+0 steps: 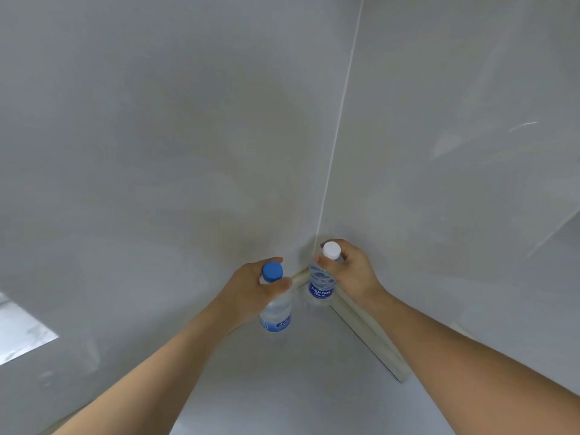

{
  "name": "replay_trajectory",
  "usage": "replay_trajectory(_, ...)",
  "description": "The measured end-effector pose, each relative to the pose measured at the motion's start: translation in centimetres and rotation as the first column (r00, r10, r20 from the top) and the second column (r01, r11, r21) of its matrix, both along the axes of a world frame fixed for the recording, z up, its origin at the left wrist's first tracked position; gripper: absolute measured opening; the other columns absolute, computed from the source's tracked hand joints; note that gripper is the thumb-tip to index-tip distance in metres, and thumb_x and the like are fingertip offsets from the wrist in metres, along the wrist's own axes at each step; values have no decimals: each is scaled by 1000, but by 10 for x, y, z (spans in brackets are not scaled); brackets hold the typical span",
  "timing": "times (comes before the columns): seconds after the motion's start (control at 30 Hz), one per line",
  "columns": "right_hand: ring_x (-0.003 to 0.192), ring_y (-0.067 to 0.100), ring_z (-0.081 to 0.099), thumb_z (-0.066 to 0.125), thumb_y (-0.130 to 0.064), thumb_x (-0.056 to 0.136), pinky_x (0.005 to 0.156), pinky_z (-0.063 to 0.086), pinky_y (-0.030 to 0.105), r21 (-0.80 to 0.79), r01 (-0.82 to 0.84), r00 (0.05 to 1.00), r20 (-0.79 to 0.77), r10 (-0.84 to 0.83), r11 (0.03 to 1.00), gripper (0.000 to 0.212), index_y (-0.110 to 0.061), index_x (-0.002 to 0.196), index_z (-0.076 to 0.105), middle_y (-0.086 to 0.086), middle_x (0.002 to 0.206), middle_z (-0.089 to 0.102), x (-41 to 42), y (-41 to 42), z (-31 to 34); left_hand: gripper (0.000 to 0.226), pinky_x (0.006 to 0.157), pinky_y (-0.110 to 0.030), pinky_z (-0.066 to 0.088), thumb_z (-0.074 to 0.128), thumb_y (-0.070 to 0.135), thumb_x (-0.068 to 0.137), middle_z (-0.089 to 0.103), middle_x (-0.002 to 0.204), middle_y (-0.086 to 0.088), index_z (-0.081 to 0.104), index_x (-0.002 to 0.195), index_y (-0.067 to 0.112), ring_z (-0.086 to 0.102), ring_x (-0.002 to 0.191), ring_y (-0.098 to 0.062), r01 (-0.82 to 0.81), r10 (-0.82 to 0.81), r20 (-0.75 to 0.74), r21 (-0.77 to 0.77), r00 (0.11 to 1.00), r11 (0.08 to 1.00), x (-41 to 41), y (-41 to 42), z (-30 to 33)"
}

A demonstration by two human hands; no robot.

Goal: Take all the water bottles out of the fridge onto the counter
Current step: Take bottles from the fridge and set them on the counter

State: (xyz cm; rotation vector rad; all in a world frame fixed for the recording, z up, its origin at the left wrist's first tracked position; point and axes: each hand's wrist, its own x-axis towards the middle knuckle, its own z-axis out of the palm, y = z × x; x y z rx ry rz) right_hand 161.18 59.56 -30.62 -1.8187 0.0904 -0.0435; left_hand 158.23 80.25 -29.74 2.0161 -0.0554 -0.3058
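Pale grey walls (188, 120) meet at a corner above a grey table (282, 387). The left hand (251, 290) curls its grip around the neck of a blue-capped water bottle (276, 312); the right hand (354, 271) pinches a white-capped water bottle (320, 287). Both bottles stand upright near the corner, seemingly touching the table, just apart

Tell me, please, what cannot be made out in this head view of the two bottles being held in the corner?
- Fridge: out of frame.
- Clear plastic bottle with blue cap: neck hidden by gripping left hand; label too small to read.
- Clear Aquafina bottle with white cap: neck hidden by right hand.
- Whether either base touches the grey counter.
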Motion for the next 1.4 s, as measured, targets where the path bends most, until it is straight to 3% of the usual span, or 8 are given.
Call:
replay_trajectory(0.23, 82, 7, 60, 74, -11, 82, 68, 50, 11, 98, -20, 1000, -11, 22, 995, 18, -18, 95, 63, -2, 91, 65, 27, 10, -19, 34, 73, -4, 39, 67, 31, 90, 59, 115, 15, 57, 122, 32, 54, 103, -3, -30, 31, 8, -39, 999, 999, 26, -13, -18)
replay_trajectory(0.33, 82, 8, 60, 73, -9, 83, 68, 50, 12, 145, 2, 1000, -24, 1, 989, 20, -20, 96, 64, -3, 91, 65, 34, 11, -25, 11, 63, -14, 44, 68, 25, 88, 58, 82, 8, 60, 89, 18, 54, 76, -8, -68, 69, 17, -56, 997, 996, 35, -19, -28)
replay_trajectory(0.43, 88, 10, 61, 72, -11, 85, 73, 52, 15, 146, -37, 997, -55, 45, 989, 24, -13, 108, 64, 0, 99, 67, 38, 9, -29, 17, 61, -20, 45, 69, 24, 87, 57, 73, 6, 61, 90, 9, 52, 66, -8, -92, 94, 31, -74, 995, 993, 40, -20, -32)
replay_trajectory(0.7, 90, -16, 60, 60, -17, 93, 73, 47, 5, 248, -145, 985, -54, 163, 958, 35, -21, 127, 53, -13, 113, 62, 34, 10, -35, 11, 63, -17, 43, 70, 28, 88, 61, 77, 11, 60, 87, 24, 57, 71, -6, -82, 81, 102, 4, 991, 997, 49, -35, -32)
replay_trajectory(0.87, 124, 2, 49, 55, -35, 93, 104, 40, 19, 172, -182, 979, -62, 195, 968, 43, -32, 135, 45, -7, 136, 53, 31, 8, -43, 13, 68, -22, 47, 71, 28, 87, 61, 80, 8, 62, 91, 20, 57, 74, -10, -88, 89, 97, -20, 991, 996, 48, -34, -34)
replay_trajectory(1.03, 123, 6, 53, 52, -50, 86, 94, 43, 17, 237, -188, 969, -112, 219, 953, 56, -31, 138, 44, -7, 134, 57, 33, 7, -39, 15, 56, -7, 40, 72, 30, 87, 57, 75, 11, 61, 88, 20, 52, 67, -5, -83, 85, 129, -20, 988, 996, 51, -32, -35)
replay_trajectory(1.17, 121, 7, 54, 48, -48, 92, 89, 45, 15, 271, -141, 971, -151, 186, 952, 52, -31, 140, 43, -6, 132, 58, 34, 9, -33, 15, 62, -15, 42, 73, 32, 86, 62, 78, 10, 63, 89, 22, 57, 72, -7, -80, 84, 85, -50, 993, 996, 51, -33, -35)
replay_trajectory(1.4, 126, 15, 50, 55, -37, 96, 106, 41, 33, 158, -16, 989, -141, 39, 987, 53, -19, 143, 40, -2, 138, 51, 27, 14, -18, 18, 60, -17, 44, 76, 32, 83, 66, 82, 7, 65, 92, 21, 62, 76, -12, -108, 110, 42, -35, 993, 993, 45, -38, -22)
